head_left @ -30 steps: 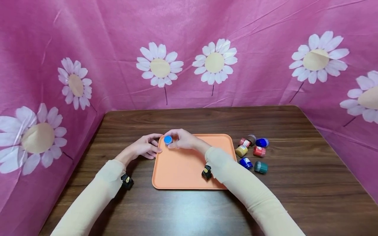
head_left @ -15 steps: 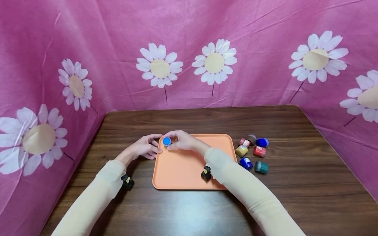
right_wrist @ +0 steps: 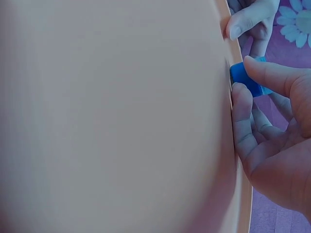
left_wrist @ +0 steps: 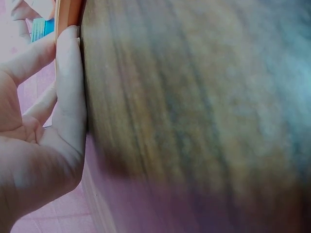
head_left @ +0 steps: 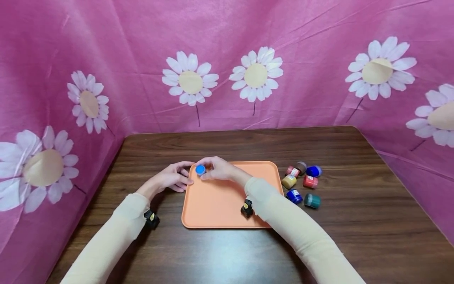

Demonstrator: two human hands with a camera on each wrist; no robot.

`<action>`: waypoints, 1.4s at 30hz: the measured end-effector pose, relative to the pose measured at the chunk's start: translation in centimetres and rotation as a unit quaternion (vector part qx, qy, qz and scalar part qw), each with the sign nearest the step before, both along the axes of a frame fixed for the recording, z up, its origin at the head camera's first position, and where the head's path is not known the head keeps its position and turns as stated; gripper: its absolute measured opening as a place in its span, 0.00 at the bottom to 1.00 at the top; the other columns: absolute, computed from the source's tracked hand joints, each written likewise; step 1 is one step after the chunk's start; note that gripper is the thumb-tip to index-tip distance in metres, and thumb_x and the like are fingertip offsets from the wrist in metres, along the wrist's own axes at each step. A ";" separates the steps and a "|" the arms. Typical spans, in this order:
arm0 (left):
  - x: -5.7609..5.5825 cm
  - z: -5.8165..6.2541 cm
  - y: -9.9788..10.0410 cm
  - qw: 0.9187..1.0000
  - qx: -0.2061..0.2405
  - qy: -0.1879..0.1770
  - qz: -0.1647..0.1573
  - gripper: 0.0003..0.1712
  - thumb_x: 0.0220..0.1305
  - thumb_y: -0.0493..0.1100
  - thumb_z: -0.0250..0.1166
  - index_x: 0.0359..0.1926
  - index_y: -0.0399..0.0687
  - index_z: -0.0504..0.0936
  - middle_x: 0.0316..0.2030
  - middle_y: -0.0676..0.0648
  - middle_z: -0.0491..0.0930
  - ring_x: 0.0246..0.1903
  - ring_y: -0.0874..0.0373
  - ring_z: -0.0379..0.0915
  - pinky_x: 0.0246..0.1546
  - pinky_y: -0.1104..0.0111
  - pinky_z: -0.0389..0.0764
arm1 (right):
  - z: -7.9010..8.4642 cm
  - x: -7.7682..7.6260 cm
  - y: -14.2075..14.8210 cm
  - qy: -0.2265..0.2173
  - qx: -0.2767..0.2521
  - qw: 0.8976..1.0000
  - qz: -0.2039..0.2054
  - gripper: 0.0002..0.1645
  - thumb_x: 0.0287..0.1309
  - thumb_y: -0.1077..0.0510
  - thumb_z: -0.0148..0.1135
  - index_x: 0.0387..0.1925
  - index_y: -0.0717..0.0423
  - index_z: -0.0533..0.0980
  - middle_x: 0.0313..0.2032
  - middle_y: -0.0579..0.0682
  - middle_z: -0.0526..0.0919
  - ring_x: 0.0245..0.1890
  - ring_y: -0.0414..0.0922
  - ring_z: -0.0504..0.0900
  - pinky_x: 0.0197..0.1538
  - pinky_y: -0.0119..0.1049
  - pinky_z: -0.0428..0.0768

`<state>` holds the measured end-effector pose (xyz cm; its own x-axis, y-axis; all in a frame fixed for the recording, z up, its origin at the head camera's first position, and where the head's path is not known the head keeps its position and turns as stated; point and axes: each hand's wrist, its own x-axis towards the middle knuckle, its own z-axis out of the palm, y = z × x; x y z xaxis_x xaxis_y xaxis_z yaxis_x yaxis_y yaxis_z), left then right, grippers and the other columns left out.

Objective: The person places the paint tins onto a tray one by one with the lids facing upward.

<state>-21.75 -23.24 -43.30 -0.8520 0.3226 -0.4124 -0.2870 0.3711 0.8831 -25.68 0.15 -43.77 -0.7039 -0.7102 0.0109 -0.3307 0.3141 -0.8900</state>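
An orange tray [head_left: 220, 205] lies on the wooden table. In its back left corner stands a small blue paint jar [head_left: 200, 170], its lid facing up. My right hand [head_left: 221, 169] pinches this jar between thumb and fingers, as the right wrist view also shows with the jar [right_wrist: 245, 80] low against the tray. At the tray's left edge my left hand [head_left: 173, 176] rests with its fingertips touching the rim. The left wrist view shows the fingers of that hand [left_wrist: 70, 87] fairly straight against the orange rim [left_wrist: 69, 14].
Several paint jars lie on the table to the right of the tray: yellow [head_left: 289, 181], red [head_left: 310, 182], green [head_left: 312, 200], dark blue [head_left: 294, 196] and others. A pink cloth with daisies [head_left: 255, 75] hangs around the table's back and sides.
Over the last second my right hand has shifted the blue paint jar very slightly left and toward me. The left hand has stayed at the tray's edge.
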 end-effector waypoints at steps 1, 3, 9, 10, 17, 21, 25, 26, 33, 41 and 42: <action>0.0 0.0 0.1 1.000 0.002 -0.001 -0.001 0.46 0.57 0.35 0.75 0.75 0.49 0.64 0.46 0.40 0.76 0.26 0.56 0.83 0.27 0.64 0.86 | 0.0 0.0 0.0 -0.007 0.000 1.000 -0.002 0.27 0.56 0.67 0.73 0.59 0.61 0.79 0.46 0.52 0.85 0.39 0.40 0.75 0.43 0.29 0.73; 0.1 0.1 0.1 1.000 0.003 -0.001 -0.004 0.47 0.58 0.35 0.75 0.75 0.48 0.63 0.46 0.40 0.76 0.26 0.56 0.83 0.27 0.64 0.86 | -0.1 0.0 0.1 -0.021 0.002 1.000 -0.006 0.27 0.57 0.67 0.73 0.59 0.60 0.79 0.45 0.52 0.85 0.36 0.40 0.75 0.38 0.29 0.75; 0.1 0.2 0.1 1.000 -0.004 0.000 -0.001 0.48 0.57 0.36 0.75 0.76 0.48 0.62 0.47 0.39 0.75 0.26 0.56 0.82 0.27 0.64 0.86 | 0.1 -0.1 0.1 -0.041 -0.007 0.999 -0.002 0.29 0.58 0.66 0.72 0.62 0.61 0.76 0.48 0.53 0.84 0.34 0.42 0.76 0.31 0.30 0.76; 0.1 0.2 0.1 1.000 -0.004 0.000 -0.001 0.48 0.57 0.36 0.75 0.76 0.48 0.62 0.47 0.39 0.75 0.26 0.56 0.82 0.27 0.64 0.86 | 0.1 -0.1 0.1 -0.042 -0.008 0.999 -0.002 0.30 0.58 0.67 0.72 0.62 0.61 0.76 0.49 0.54 0.84 0.34 0.42 0.76 0.31 0.30 0.76; 0.0 0.3 0.1 1.000 -0.006 -0.003 -0.004 0.47 0.58 0.36 0.75 0.76 0.49 0.62 0.49 0.38 0.74 0.26 0.56 0.83 0.28 0.64 0.86 | 0.1 -0.1 0.1 -0.063 -0.020 0.998 -0.003 0.31 0.57 0.69 0.72 0.62 0.63 0.75 0.48 0.55 0.84 0.32 0.42 0.75 0.29 0.30 0.75; 0.0 0.2 0.0 1.000 -0.007 -0.003 -0.003 0.47 0.58 0.36 0.75 0.76 0.49 0.62 0.50 0.38 0.73 0.27 0.56 0.83 0.28 0.63 0.87 | 0.4 0.0 0.3 -0.084 -0.023 0.996 -0.006 0.31 0.57 0.69 0.72 0.62 0.64 0.75 0.47 0.54 0.84 0.33 0.41 0.75 0.30 0.30 0.75; -0.1 0.0 -0.1 1.000 -0.008 -0.002 -0.001 0.47 0.58 0.36 0.75 0.76 0.48 0.62 0.50 0.38 0.72 0.27 0.55 0.83 0.29 0.62 0.87 | 1.0 0.1 0.9 -0.117 -0.025 0.993 -0.010 0.30 0.59 0.68 0.71 0.63 0.62 0.74 0.50 0.56 0.82 0.37 0.43 0.78 0.33 0.33 0.80; -0.1 0.0 -0.1 1.000 -0.009 -0.003 0.000 0.48 0.58 0.36 0.75 0.76 0.49 0.62 0.50 0.38 0.72 0.27 0.55 0.83 0.29 0.62 0.87 | 1.2 0.1 1.2 -0.126 -0.025 0.992 -0.012 0.30 0.59 0.68 0.70 0.64 0.61 0.74 0.51 0.56 0.81 0.39 0.44 0.79 0.34 0.35 0.82; -0.1 -0.1 0.1 1.000 -0.006 -0.004 0.000 0.48 0.58 0.36 0.75 0.76 0.48 0.61 0.48 0.38 0.73 0.26 0.56 0.82 0.28 0.63 0.87 | 2.6 0.0 3.9 -0.137 -0.022 0.990 -0.015 0.30 0.63 0.65 0.68 0.65 0.61 0.72 0.59 0.61 0.77 0.47 0.56 0.83 0.42 0.51 0.86; -0.3 -0.4 0.0 1.000 -0.007 -0.002 0.001 0.48 0.57 0.36 0.76 0.75 0.50 0.62 0.48 0.39 0.73 0.26 0.56 0.83 0.27 0.64 0.86 | 5.4 0.6 8.3 -0.070 -0.008 0.997 0.025 0.30 0.63 0.61 0.69 0.65 0.63 0.72 0.60 0.65 0.76 0.49 0.54 0.83 0.49 0.57 0.83; -0.3 -0.3 0.0 1.000 -0.006 -0.003 0.002 0.48 0.57 0.36 0.76 0.75 0.49 0.63 0.48 0.39 0.73 0.26 0.56 0.82 0.27 0.64 0.86 | 5.7 0.7 8.9 -0.059 -0.006 0.998 0.032 0.30 0.63 0.61 0.70 0.64 0.63 0.73 0.60 0.65 0.77 0.50 0.54 0.83 0.51 0.55 0.82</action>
<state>-22.07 -23.22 -43.64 -0.8510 0.3140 -0.4209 -0.2930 0.3812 0.8768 -24.98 9.10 -38.06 -0.6545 -0.7537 -0.0603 -0.2427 0.2850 -0.9273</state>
